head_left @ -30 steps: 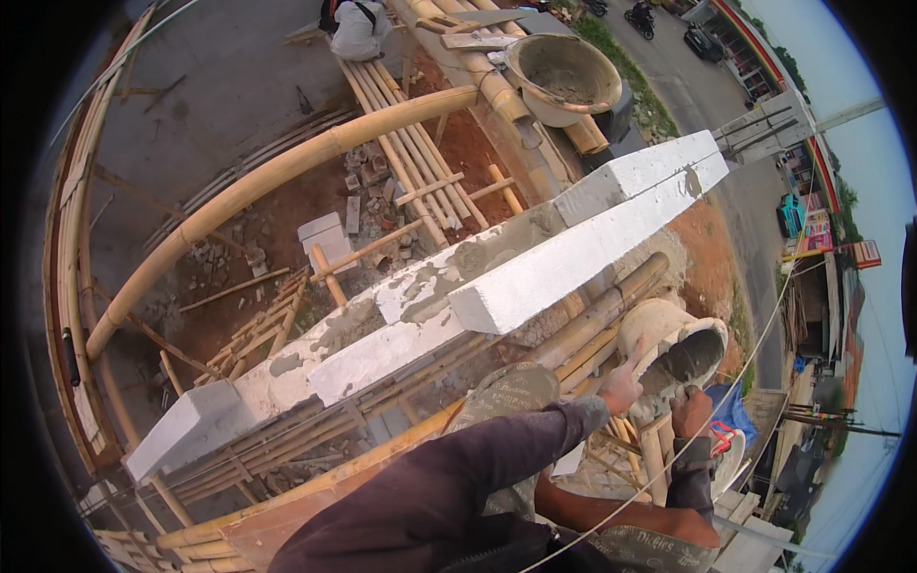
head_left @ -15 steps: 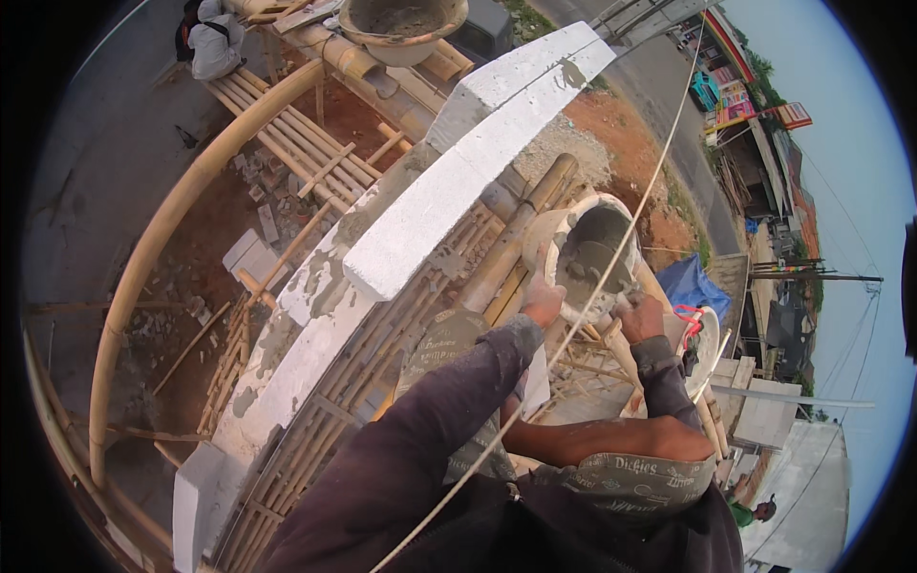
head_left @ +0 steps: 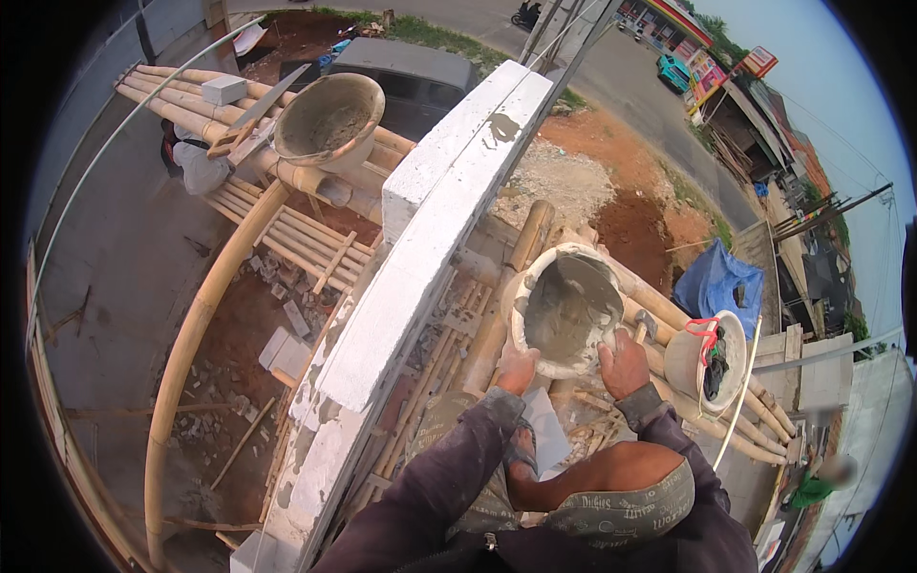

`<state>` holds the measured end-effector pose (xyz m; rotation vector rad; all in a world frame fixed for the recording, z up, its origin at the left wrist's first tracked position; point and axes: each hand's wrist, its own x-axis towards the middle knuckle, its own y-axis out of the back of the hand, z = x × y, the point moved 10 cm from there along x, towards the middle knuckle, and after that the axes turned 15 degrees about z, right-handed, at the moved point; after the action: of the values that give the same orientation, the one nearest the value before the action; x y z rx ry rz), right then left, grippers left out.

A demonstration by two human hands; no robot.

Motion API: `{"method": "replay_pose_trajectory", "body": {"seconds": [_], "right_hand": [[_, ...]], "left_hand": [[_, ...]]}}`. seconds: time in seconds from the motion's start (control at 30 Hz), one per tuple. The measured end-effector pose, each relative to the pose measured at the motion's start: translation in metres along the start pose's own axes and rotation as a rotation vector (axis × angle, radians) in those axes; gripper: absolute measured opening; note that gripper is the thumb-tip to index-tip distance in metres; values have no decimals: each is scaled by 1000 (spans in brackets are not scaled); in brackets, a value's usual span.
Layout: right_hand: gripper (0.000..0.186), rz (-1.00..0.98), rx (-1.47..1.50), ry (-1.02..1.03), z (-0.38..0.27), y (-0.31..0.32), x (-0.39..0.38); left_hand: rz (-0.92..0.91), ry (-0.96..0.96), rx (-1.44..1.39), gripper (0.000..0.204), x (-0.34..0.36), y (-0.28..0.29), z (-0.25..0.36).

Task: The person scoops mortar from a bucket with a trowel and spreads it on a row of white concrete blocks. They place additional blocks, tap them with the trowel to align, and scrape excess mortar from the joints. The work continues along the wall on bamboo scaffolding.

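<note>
My left hand and my right hand grip the near rim of a pale bucket, one on each side, fingers closed on it. Wet grey mortar lies inside. My bare knee is bent below it, beside a white flat piece. Just to the left runs a wall of white blocks, with grey mortar along its side. A second pale bucket with a red strap and dark contents stands right of my right hand, near a blue bag.
Bamboo scaffolding spans a drop with rubble below. A crouching person is at upper left, near a mortar basin and saw. A thin cord runs at my right; another person is lower right. A road lies beyond.
The view has swung round, bringing the bucket toward the middle. The bucket now sits more upright, its opening facing up, with both my hands still on its rim.
</note>
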<state>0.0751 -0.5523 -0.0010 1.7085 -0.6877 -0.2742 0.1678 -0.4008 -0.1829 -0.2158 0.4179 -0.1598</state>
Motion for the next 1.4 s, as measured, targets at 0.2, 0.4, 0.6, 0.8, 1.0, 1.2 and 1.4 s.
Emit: {"method": "replay_pose_trajectory", "body": {"seconds": [0.2, 0.4, 0.6, 0.8, 1.0, 1.2, 1.4], "right_hand": [[29, -163, 29, 88, 7, -14, 19], [35, -288, 132, 294, -32, 16, 45], [33, -527, 145, -4, -56, 56, 44], [33, -553, 221, 104, -108, 87, 37], [35, -775, 93, 268, -154, 75, -4], [40, -1012, 72, 170, -169, 68, -62], [39, -977, 215, 172, -200, 94, -66]], "left_hand": [[26, 160, -8, 57, 7, 5, -3], [159, 209, 64, 51, -13, 24, 29], [130, 375, 148, 52, -50, 62, 90], [200, 438, 223, 52, -94, 102, 164], [276, 407, 164, 51, -134, 146, 185], [431, 616, 42, 45, -208, 197, 168], [548, 637, -64, 50, -270, 234, 159]]}}
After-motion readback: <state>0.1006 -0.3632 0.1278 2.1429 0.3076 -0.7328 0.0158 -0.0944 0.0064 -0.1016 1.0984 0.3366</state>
